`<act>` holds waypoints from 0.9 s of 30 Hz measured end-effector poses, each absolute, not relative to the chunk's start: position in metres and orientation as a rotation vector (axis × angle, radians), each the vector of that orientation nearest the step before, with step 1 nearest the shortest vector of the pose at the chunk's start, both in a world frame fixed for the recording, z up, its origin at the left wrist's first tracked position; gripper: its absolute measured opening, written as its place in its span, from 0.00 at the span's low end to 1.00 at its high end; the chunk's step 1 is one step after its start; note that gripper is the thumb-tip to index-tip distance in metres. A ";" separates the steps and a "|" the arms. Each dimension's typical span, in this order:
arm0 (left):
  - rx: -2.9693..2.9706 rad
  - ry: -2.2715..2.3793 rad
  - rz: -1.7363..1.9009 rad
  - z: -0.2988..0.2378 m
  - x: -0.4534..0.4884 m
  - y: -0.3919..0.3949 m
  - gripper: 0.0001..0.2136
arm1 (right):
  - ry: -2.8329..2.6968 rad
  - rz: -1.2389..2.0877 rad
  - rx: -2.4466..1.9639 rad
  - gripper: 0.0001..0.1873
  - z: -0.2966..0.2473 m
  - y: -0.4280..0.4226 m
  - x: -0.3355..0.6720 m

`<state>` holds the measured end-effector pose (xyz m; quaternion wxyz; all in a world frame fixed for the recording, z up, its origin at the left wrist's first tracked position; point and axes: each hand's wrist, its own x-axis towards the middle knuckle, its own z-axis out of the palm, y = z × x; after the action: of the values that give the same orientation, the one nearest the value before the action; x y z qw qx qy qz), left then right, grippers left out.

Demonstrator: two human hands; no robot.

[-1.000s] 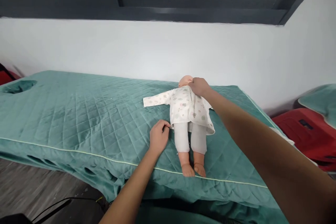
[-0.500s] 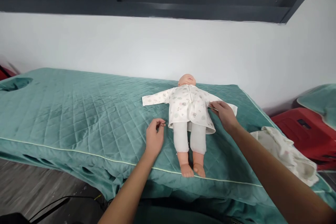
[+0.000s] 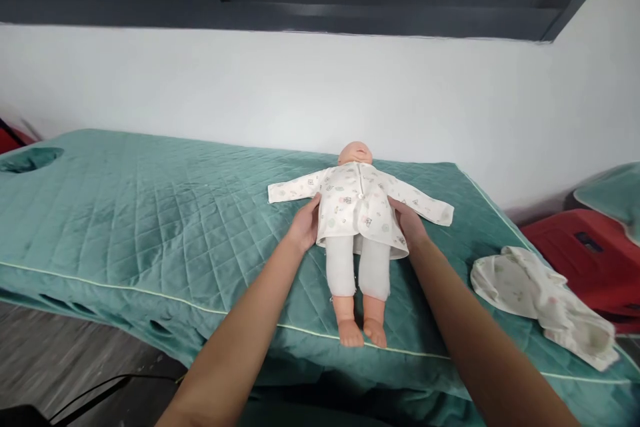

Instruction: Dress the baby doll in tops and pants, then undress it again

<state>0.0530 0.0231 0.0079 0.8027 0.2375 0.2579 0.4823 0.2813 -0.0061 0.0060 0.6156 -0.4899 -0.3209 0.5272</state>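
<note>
A baby doll (image 3: 343, 267) lies on its back, head toward the wall and bare feet near the bed's front edge. It wears a white printed jacket (image 3: 350, 203) with both sleeves spread out to the sides. My left hand (image 3: 305, 223) grips the doll's left-of-view side below the armpit, fingers partly hidden behind the jacket. Against the opposite side, under the other sleeve, my right hand (image 3: 407, 221) holds the torso, its fingertips tucked out of sight. The doll's upper legs are white cloth; its lower legs are bare.
The doll rests on a bed with a quilted green cover (image 3: 210, 213). A crumpled white printed garment (image 3: 545, 300) lies at the right end. Beyond it stand a red case (image 3: 580, 253) and some green cloth (image 3: 615, 193). A white wall (image 3: 200, 87) rises behind the bed.
My left hand has moved up and right onto the doll's side. My right hand has left the sleeve for the other side of the torso. The doll's feet have shifted slightly nearer.
</note>
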 end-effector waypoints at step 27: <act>0.586 0.613 1.103 0.011 0.079 0.088 0.18 | -0.638 1.236 -1.091 0.20 0.020 0.029 0.285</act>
<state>0.0793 0.0878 0.0107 0.7675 0.2700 0.2824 0.5082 0.2846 0.0291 0.0202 0.6340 -0.4772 -0.2792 0.5407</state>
